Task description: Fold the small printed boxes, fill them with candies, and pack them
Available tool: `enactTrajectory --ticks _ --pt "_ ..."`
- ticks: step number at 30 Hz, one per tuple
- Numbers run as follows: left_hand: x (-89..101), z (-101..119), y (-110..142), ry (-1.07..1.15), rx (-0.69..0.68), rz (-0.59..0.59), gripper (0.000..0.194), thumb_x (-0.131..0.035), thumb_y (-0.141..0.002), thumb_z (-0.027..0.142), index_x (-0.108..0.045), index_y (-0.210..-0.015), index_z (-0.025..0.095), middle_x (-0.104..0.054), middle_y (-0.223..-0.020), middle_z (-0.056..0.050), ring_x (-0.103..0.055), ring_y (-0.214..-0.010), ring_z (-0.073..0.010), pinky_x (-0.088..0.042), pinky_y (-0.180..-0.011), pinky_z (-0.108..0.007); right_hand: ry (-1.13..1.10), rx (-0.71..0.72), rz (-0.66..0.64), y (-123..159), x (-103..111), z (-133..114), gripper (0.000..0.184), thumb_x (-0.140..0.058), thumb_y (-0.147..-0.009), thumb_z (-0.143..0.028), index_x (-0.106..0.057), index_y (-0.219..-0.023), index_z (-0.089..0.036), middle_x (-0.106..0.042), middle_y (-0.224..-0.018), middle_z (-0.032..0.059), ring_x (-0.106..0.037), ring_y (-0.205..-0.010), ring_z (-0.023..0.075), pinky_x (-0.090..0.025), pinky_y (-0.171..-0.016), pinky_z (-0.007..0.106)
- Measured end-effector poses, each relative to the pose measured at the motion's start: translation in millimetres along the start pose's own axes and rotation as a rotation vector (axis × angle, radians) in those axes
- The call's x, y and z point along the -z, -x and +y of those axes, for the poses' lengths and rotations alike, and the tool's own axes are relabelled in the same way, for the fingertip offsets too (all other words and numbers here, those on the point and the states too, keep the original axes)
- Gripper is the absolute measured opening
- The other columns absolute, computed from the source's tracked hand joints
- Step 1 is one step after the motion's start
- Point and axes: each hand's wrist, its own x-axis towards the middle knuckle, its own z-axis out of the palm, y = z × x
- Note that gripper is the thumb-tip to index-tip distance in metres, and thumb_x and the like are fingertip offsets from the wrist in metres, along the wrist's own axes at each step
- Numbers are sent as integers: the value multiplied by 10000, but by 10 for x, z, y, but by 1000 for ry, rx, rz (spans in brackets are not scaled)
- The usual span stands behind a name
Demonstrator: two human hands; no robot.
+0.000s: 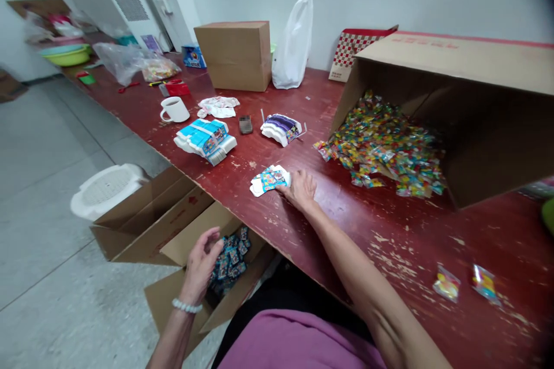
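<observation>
My right hand (302, 189) is on the red tabletop, its thumb and curled fingers gripping the right end of a small flattened candy box (272, 179), printed blue with white flaps. My left hand (203, 259) hangs over an open carton below the table edge, its fingers loosely bent and apart, with nothing in them. Small filled candy boxes (234, 256), dark blue, lie heaped in that carton (173, 294). Farther back are a banded stack of blue flat boxes (205, 137) and a purple stack (281, 127). Two wrapped candy packets (446, 283) lie at the right.
A large cardboard box (467, 63) on its side spills wrapped candies (385, 144) onto the table (346, 213). Behind stand a white mug (174, 109), a closed carton (236, 55) and a white plastic bag (294, 43). A white stool (108, 187) stands on the floor at left.
</observation>
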Motion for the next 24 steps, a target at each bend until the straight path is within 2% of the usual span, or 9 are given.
enactTrajectory --ticks 2,6,9,11,13,15,20,22,24 --pt "-100 140 18 32 -32 -30 602 -702 -713 525 -610 -1185 163 -649 -1162 -122 -599 -1103 -262 -450 -985 -394 -19 -48 22 -16 -53 12 405 -759 -726 -383 -620 -1025 -148 -551 -1204 190 -441 -1164 376 -343 -951 534" --pt "-379 506 53 56 -145 -46 471 -689 -772 437 -631 -1156 172 -663 -1147 -112 -615 -1062 -245 -466 -953 -369 -174 -81 5 39 7 92 220 -612 -813 -381 -605 -897 -178 -627 -946 78 -552 -920 240 -414 -845 387" --pt "-533 749 60 36 -315 13 387 -665 -809 375 -644 -1149 191 -656 -1180 -102 -609 -1074 -239 -450 -987 -369 -352 -56 -84 187 219 148 250 -541 -842 -430 -578 -813 -185 -600 -745 6 -548 -699 162 -434 -691 284" --pt "-599 899 67 -18 -439 33 373 -667 -816 346 -656 -1162 207 -643 -1220 -92 -587 -1125 -244 -413 -1036 -370 -449 -34 -148 357 427 169 300 -557 -828 -484 -576 -798 -186 -590 -704 -8 -536 -645 146 -429 -628 261" --pt "-659 1047 86 -39 -489 -34 389 -679 -815 343 -667 -1183 217 -637 -1244 -86 -563 -1174 -256 -380 -1067 -368 -536 -16 -221 557 659 172 329 -580 -825 -514 -598 -821 -185 -610 -716 -5 -544 -643 143 -437 -620 261" --pt "-741 1180 124 17 -395 -268 415 -672 -826 380 -667 -1211 223 -650 -1243 -87 -574 -1171 -268 -398 -1046 -367 -658 0 -325 746 881 156 309 -628 -830 -493 -618 -836 -184 -629 -753 2 -560 -679 145 -451 -655 269" --pt "-1073 1290 337 311 151 -1208 548 -739 -758 452 -645 -1214 163 -710 -1098 -159 -697 -930 -278 -507 -838 -378 -838 14 -443 1021 1248 45 245 -686 -847 -436 -649 -871 -195 -638 -812 0 -577 -738 145 -475 -716 282" --pt "-1196 1251 458 426 315 -1404 616 -790 -691 467 -638 -1190 139 -726 -937 -147 -719 -781 -271 -524 -739 -367 -879 -1 -457 1071 1317 -11 243 -683 -848 -444 -649 -879 -205 -632 -801 -5 -572 -718 141 -484 -676 272" --pt "-1276 1214 568 513 398 -1462 635 -815 -644 481 -654 -1147 128 -714 -831 -115 -717 -690 -262 -528 -668 -344 -915 -22 -452 1111 1356 -59 243 -686 -841 -448 -651 -877 -210 -632 -793 -2 -572 -701 142 -496 -639 267"
